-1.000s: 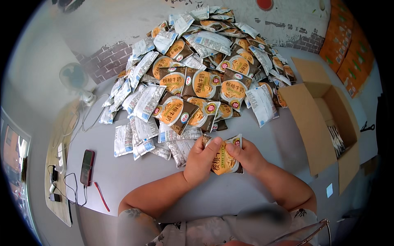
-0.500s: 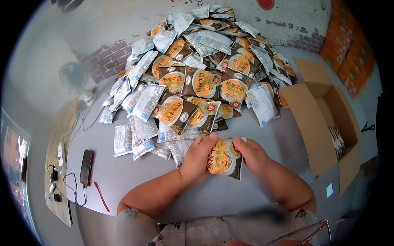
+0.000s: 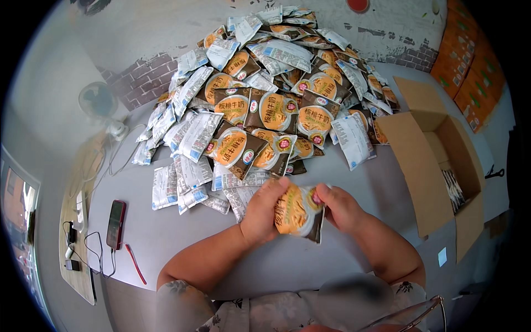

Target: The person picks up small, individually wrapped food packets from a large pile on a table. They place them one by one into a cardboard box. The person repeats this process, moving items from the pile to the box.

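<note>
Between my two hands is a small brown, white and orange milk pouch [image 3: 297, 213], front side up, held over the near part of the table. My left hand [image 3: 263, 210] grips its left edge, thumb on top. At its upper right corner, my right hand [image 3: 340, 208] pinches it with thumb and bent fingers. Beyond my hands rises a large heap of similar pouches [image 3: 272, 112]. Some show their orange and brown fronts, others their white and blue printed backs, such as the pouch [image 3: 353, 140] at the heap's right.
An open cardboard box [image 3: 411, 169] stands at the right, a row of pouches [image 3: 452, 187] inside. Left on the grey table [image 3: 166, 243] lie a phone [image 3: 115, 224] with a cable and a red strip [image 3: 136, 264]. A fan [image 3: 98, 102] stands far left; orange cartons [image 3: 470, 72] are stacked far right.
The pouch in my hands has shifted slightly left and tilted a little. My right hand's grip at its corner has moved slightly. The heap and the box look the same.
</note>
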A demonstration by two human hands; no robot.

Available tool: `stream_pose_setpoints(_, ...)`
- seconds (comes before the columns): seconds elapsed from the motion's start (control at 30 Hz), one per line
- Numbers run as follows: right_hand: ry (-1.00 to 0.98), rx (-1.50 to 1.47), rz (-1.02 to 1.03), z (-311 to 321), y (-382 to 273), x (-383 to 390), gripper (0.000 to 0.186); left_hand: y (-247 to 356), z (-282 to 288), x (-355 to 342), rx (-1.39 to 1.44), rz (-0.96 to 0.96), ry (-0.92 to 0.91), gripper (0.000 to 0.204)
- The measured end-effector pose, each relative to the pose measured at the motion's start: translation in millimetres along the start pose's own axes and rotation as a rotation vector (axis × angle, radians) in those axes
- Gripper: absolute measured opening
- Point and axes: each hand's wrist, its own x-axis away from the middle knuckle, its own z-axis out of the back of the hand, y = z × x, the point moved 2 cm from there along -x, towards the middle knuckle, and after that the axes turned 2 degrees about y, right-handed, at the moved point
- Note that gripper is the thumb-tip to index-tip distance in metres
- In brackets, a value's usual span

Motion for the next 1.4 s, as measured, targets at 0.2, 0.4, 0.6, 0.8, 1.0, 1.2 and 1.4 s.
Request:
stream_pose_setpoints(0.2,-0.141,0.329,-0.217,-13.3,2.0,3.5,0.046,6.9,3.0,-5.4,-0.034,-0.188,0.048,0.030)
stream_pose_setpoints(0.4,-0.243,0.120,-0.420,-7.8,1.9,5.1,0.042,4.4,0.7,1.9,-0.214,-0.286,-0.001,0.024)
stream_pose_setpoints(0.6,-0.277,0.465,-0.268,-25.9,-11.0,13.3,0.038,8.8,4.0,3.7,-0.229,-0.044,-0.163,0.020)
stream_pose_setpoints(0.8,-0.509,0.529,-0.383,-21.3,-3.0,16.1,0.039,4.7,11.4,0.1,-0.209,0.118,-0.335,0.021)
stream_pose_setpoints(1.0,-0.270,0.260,-0.275,-14.5,-7.5,5.4,0.039,6.4,5.3,5.8,-0.494,-0.155,-0.123,0.020)
stream_pose_setpoints(1.2,-0.357,0.303,0.070,-20.5,-0.7,7.9,0.040,11.5,5.4,7.7,-0.443,-0.098,-0.334,0.018)
stream_pose_setpoints(1.4,-0.409,0.364,0.052,-23.0,-6.1,7.6,0.035,13.9,6.8,4.8,-0.269,0.020,-0.302,0.017)
